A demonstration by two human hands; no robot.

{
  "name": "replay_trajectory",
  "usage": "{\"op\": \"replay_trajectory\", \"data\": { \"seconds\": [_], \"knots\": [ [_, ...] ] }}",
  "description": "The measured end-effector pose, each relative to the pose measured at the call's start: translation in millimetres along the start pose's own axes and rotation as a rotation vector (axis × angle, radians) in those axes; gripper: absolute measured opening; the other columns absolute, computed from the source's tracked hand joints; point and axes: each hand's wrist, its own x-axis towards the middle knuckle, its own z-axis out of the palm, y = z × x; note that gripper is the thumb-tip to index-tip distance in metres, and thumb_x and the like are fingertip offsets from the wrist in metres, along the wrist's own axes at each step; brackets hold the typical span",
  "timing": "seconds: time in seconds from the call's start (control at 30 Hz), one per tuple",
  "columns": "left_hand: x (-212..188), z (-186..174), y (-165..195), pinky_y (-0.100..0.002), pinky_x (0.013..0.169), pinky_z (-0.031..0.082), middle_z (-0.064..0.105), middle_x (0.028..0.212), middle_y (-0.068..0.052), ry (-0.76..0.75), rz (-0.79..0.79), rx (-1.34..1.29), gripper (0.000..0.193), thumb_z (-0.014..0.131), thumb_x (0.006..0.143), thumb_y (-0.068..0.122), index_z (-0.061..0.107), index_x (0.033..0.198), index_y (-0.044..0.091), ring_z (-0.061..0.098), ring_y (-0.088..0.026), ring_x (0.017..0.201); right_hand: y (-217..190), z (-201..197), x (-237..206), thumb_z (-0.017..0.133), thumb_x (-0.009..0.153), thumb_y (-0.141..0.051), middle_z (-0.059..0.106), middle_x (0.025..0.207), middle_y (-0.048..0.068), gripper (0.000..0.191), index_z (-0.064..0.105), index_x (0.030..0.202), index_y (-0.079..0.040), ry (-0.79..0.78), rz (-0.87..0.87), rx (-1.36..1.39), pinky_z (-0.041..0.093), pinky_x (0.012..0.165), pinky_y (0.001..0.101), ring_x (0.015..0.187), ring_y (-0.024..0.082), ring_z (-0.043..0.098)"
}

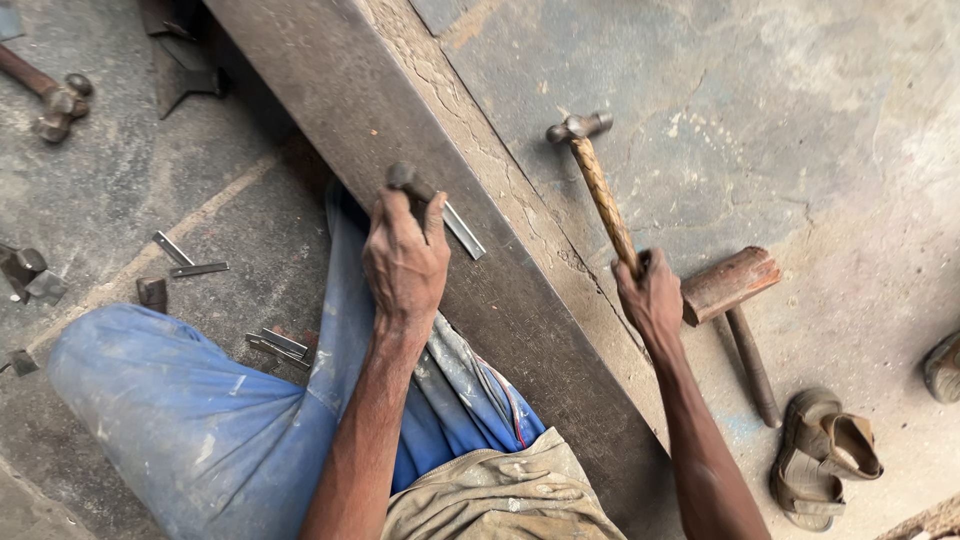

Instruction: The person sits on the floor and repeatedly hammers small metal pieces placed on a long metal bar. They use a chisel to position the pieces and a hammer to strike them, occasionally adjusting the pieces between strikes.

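Item: narrow flat metal strip (462, 230), lying on the sloping top face of a long dark steel beam (480, 300), which is running diagonally from upper left to lower right.

Left hand (405, 262): is being closed in a fist around a short dark chisel-like punch (404, 180), whose blunt head is sticking out above the knuckles. The working tip is being hidden by the fingers, so contact with the strip cannot be confirmed; the strip's upper end is also being covered by this hand.

Right hand (650, 297): is being wrapped tightly around the lower end of a ball-peen hammer (600, 180) with a rope-wound handle. The handle's long axis is slanting up and to the left, and the hammer head is being held clear of the beam, up and to the right of the punch head, well apart from it.

Key relation: the strip's long axis is lying along the beam; the left hand is much the nearer to it.

Beside the beam, right: a rusty wooden-handled mallet (735, 300), touching the right hand's far side, and sandals (820, 455) on the concrete floor (800, 120).

Beside the beam, left: blue-trousered leg (200, 420), small metal offcuts (190, 258), a second hammer (55, 95), partly cut off by the frame.
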Motion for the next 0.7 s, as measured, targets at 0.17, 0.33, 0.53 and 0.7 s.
{"op": "replay_trajectory", "data": {
  "seconds": [0.17,0.33,0.53,0.7],
  "knots": [
    [4,9,-5,-0.036,0.063,0.065,0.066,0.095,-0.015,0.052,0.186,-0.038,0.029,0.054,0.110,0.024,0.053,0.120,-0.003,0.072,-0.027,0.081,-48,-51,-101,0.064,0.093,-0.044,0.054,0.065,0.003,0.041,0.057,0.090,-0.003,-0.297,-0.002,0.379,0.041,0.042,0.0322,0.050,0.015,0.049],
    [3,11,-12,-0.035,0.066,0.066,0.068,0.091,-0.014,0.089,0.268,-0.098,0.020,0.052,0.112,0.019,0.055,0.117,0.000,0.073,-0.028,0.083,-68,-99,-157,0.058,0.096,-0.044,0.054,0.060,0.000,0.039,0.060,0.089,-0.006,-0.290,-0.044,0.299,0.043,0.039,0.0302,0.046,0.011,0.049],
    [5,15,-19,-0.035,0.065,0.064,0.070,0.090,-0.013,0.106,0.327,-0.053,0.017,0.054,0.109,0.018,0.056,0.112,0.002,0.073,-0.026,0.082,-78,-166,-222,0.062,0.096,-0.022,0.058,0.059,0.008,0.021,0.061,0.101,-0.002,-0.095,-0.212,0.458,0.039,0.033,0.0308,0.042,0.016,0.047],
    [7,15,-20,-0.033,0.063,0.064,0.069,0.088,-0.013,0.073,0.326,-0.096,0.015,0.057,0.108,0.013,0.057,0.113,-0.001,0.073,-0.026,0.084,-76,-160,-213,0.058,0.092,-0.014,0.053,0.053,-0.003,0.020,0.068,0.108,-0.006,-0.284,-0.176,0.974,0.036,0.032,0.0241,0.040,0.007,0.045]
  ]
}}
